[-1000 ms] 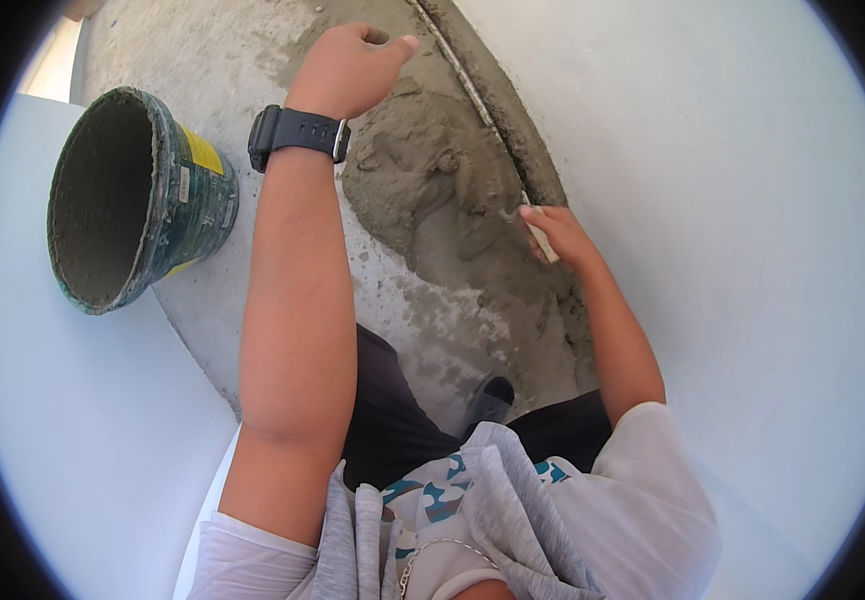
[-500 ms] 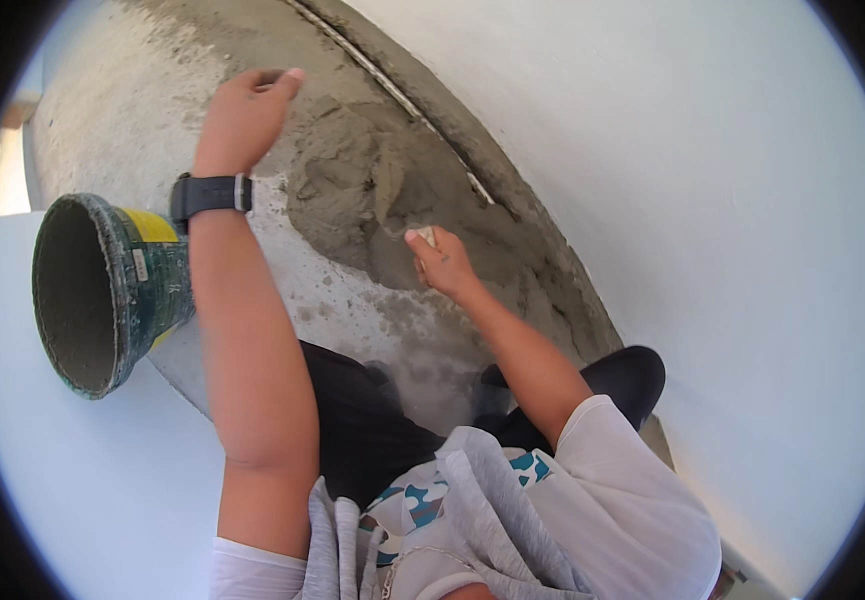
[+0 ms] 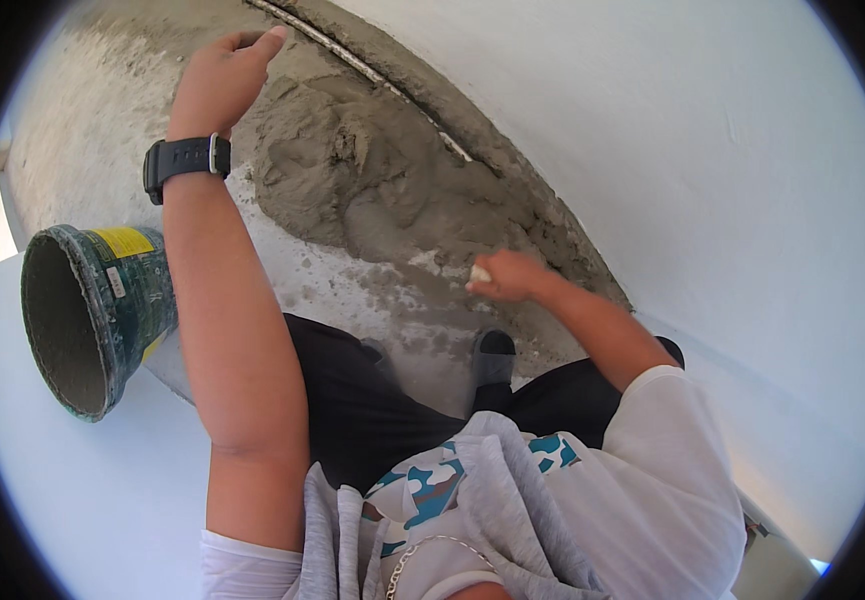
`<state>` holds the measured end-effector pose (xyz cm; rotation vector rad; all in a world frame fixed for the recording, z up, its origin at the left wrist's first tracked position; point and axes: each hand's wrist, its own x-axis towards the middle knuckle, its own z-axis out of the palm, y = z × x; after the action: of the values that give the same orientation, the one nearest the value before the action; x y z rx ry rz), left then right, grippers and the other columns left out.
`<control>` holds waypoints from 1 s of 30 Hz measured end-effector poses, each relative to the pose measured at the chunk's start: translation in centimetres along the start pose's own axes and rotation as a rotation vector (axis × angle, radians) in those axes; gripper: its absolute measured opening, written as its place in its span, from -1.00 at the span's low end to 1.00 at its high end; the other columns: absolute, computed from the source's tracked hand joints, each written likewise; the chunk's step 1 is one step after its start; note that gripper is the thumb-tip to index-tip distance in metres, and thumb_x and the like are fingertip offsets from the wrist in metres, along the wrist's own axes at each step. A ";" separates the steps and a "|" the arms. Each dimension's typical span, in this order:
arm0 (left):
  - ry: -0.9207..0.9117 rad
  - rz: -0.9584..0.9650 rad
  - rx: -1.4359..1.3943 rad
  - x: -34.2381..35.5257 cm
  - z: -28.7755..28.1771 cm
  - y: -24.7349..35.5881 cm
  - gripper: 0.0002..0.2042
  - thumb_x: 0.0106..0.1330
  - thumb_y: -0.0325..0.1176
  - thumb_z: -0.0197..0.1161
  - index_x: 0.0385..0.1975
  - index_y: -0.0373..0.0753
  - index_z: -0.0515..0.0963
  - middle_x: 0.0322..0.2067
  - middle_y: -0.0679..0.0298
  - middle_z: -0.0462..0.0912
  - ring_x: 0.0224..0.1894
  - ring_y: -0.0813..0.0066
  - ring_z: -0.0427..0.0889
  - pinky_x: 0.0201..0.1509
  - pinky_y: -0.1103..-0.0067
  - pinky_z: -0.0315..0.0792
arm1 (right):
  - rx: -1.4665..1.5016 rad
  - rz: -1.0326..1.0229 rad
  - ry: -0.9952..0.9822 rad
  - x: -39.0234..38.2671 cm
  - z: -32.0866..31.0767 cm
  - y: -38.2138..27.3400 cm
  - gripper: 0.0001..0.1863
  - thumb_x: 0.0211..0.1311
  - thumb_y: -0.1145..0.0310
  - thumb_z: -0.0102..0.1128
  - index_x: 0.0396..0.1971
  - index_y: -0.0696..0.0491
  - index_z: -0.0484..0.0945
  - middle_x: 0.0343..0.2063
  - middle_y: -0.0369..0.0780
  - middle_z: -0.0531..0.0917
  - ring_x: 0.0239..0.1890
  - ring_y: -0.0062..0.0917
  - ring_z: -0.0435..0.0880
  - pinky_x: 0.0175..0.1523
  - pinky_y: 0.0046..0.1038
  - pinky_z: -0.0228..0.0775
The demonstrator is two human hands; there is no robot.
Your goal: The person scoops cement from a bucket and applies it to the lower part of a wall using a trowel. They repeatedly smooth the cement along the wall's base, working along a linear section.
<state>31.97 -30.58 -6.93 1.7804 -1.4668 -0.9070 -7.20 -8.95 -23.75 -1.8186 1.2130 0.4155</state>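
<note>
My right hand is closed around the pale handle of what looks like a trowel, just on my side of a mound of wet mortar. Its blade is blurred and hard to separate from the grey mortar. Over the far left edge of the mound hangs my left hand, its fingers loosely curled and the thumb stretched to the right. Nothing shows in that hand, and a black watch is on its wrist.
A mortar-stained green bucket lies tipped on its side at the left, mouth facing left. A thin rod runs along the mortar's far edge by the white wall. My shoe is below the mound.
My right hand with the trowel has moved right and toward me, away from the mound's middle. The left hand has shifted slightly left and farther away in the view.
</note>
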 end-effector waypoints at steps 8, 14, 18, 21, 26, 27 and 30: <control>-0.183 -0.042 -0.018 1.2 3.9 2.5 -0.36 0.29 0.14 0.30 0.19 -0.26 0.54 0.01 0.15 0.66 0.04 0.36 0.65 0.01 0.51 0.50 | 0.320 0.207 0.256 -0.8 2.9 5.2 -0.49 0.31 -0.12 0.20 -0.17 0.10 0.59 -0.33 0.03 0.69 -0.25 -0.13 0.70 -0.11 -0.14 0.49; -0.176 -0.042 -0.017 2.0 5.8 3.0 -0.36 0.29 0.13 0.30 0.20 -0.25 0.53 0.03 0.15 0.65 0.06 0.33 0.64 0.04 0.49 0.49 | 0.233 0.323 0.195 -6.7 0.0 8.0 -0.50 0.30 -0.11 0.21 -0.20 0.09 0.55 -0.33 0.02 0.68 -0.22 -0.10 0.69 -0.12 -0.11 0.48; -0.228 -0.022 -0.067 2.3 7.6 3.5 -0.36 0.29 0.13 0.31 0.21 -0.24 0.53 0.03 0.16 0.65 0.08 0.31 0.64 0.03 0.48 0.50 | 0.060 0.056 -0.087 -6.9 4.5 6.4 -0.52 0.27 -0.09 0.23 -0.20 0.08 0.55 -0.35 0.03 0.68 -0.23 -0.05 0.67 -0.10 -0.06 0.47; -0.258 -0.020 -0.037 2.5 8.8 4.4 -0.37 0.29 0.13 0.30 0.21 -0.23 0.53 0.04 0.17 0.65 0.09 0.32 0.63 0.04 0.48 0.50 | -0.074 0.001 -0.119 -7.1 6.2 8.3 -0.53 0.24 -0.08 0.25 -0.16 0.06 0.58 -0.35 0.02 0.67 -0.21 -0.03 0.66 -0.06 -0.06 0.46; -0.244 0.028 -0.001 2.1 10.4 5.7 -0.37 0.30 0.12 0.29 0.20 -0.26 0.53 0.04 0.17 0.65 0.03 0.35 0.64 0.02 0.47 0.50 | 0.180 0.247 0.186 -9.2 3.4 13.7 -0.51 0.28 -0.09 0.25 -0.17 0.09 0.59 -0.35 0.02 0.69 -0.23 -0.10 0.69 -0.12 -0.11 0.49; -0.229 0.035 -0.001 2.1 10.7 5.9 -0.39 0.31 0.09 0.29 0.15 -0.31 0.55 -0.05 0.16 0.67 -0.05 0.38 0.64 -0.02 0.47 0.50 | 0.299 0.329 0.225 -9.8 2.3 14.3 -0.52 0.29 -0.08 0.25 -0.19 0.09 0.60 -0.35 0.02 0.69 -0.25 -0.12 0.70 -0.14 -0.13 0.50; -0.197 0.078 0.049 2.3 11.3 6.7 -0.45 0.33 0.02 0.28 0.04 -0.41 0.61 -0.23 0.16 0.71 -0.21 0.45 0.64 -0.11 0.48 0.49 | 0.293 0.363 0.254 -9.7 0.6 13.2 -0.55 0.30 -0.06 0.25 -0.21 0.10 0.62 -0.35 0.02 0.70 -0.26 -0.17 0.72 -0.16 -0.17 0.51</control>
<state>19.26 -34.54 -7.79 1.6949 -1.6834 -1.0377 -23.00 -4.70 -23.93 -1.4308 1.6955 0.1941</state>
